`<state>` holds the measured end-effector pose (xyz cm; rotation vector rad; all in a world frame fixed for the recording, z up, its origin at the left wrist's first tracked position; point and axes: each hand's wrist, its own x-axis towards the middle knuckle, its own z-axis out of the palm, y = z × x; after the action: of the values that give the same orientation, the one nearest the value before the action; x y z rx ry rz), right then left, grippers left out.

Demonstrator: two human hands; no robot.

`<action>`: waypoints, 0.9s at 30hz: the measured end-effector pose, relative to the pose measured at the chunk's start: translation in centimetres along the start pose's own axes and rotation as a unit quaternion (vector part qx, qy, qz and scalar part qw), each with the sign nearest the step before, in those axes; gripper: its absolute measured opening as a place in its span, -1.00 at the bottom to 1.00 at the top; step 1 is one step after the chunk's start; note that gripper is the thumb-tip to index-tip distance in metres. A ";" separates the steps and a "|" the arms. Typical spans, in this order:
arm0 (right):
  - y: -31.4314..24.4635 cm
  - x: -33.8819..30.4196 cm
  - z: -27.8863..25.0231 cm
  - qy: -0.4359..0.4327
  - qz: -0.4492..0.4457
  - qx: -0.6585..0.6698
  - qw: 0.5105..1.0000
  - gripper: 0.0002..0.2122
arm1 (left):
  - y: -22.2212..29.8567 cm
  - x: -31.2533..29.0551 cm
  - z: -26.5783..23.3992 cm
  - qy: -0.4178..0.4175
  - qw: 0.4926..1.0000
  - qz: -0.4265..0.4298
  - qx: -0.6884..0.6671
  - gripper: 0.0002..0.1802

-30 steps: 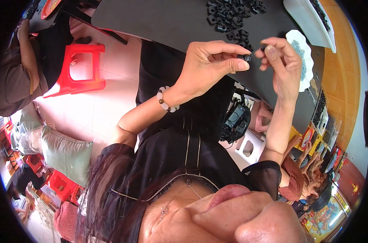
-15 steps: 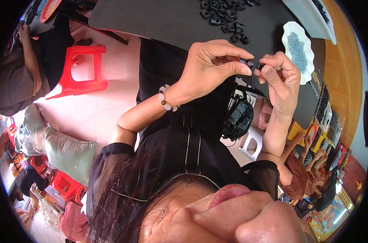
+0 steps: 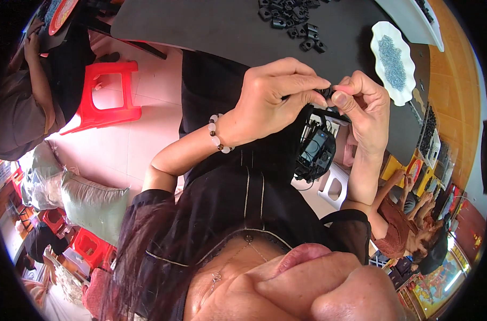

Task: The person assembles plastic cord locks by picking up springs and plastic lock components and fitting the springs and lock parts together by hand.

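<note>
My left hand (image 3: 286,99), with a beaded bracelet at the wrist, pinches a small black plastic cord lock piece (image 3: 325,93) between thumb and fingertips. Only a bit of that piece shows. Close against it, my right hand (image 3: 365,107) has thumb and forefinger pressed together; whatever they grip is hidden now. Both hands hang in front of the dark table's edge. Beyond them on the table (image 3: 200,27) lies a heap of similar black cord lock pieces (image 3: 308,37). A white scalloped dish (image 3: 406,96) holds many tiny bluish-grey pieces (image 3: 392,64), perhaps springs.
A white tray (image 3: 414,24) stands at the far right. Below my hands hangs a black device with cables (image 3: 314,152). A red stool (image 3: 107,93) and stuffed sacks (image 3: 91,203) are on the left. Other people sit at left and right.
My hands have come together, and the small black piece seen earlier in my right fingers is now hidden. The right hand has shifted slightly left.
</note>
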<state>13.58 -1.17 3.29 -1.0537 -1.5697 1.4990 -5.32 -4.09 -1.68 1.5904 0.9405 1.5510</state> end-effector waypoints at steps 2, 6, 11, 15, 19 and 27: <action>-0.1 -0.1 0.2 0.005 0.002 -0.003 1.000 -0.90 | 0.1 -0.2 0.0 0.005 0.999 0.032 0.025 -0.69; -0.1 -0.1 0.3 -0.003 0.009 -0.010 1.000 -0.90 | -0.3 -0.4 0.1 0.017 0.996 0.076 0.051 -0.66; -0.2 -0.5 1.3 0.016 0.000 -0.031 0.999 -0.90 | -0.5 -0.4 0.0 0.016 0.977 0.170 0.127 -0.59; 0.0 0.0 1.1 0.009 -0.002 -0.116 0.993 -0.86 | -0.8 -0.6 -0.2 0.017 0.971 0.182 0.154 -0.64; -0.3 0.4 0.8 -0.021 0.047 -0.020 0.998 -0.85 | -0.3 -0.2 -0.4 0.023 0.979 0.156 0.130 -0.63; 1.9 0.9 0.4 -0.100 0.031 0.168 0.980 -0.66 | -0.1 -0.1 -0.7 0.006 0.998 0.060 0.004 -0.67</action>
<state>12.98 -0.59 1.37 -0.7827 -1.3576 1.8824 -6.05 -4.14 -1.84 1.6712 0.8721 1.6416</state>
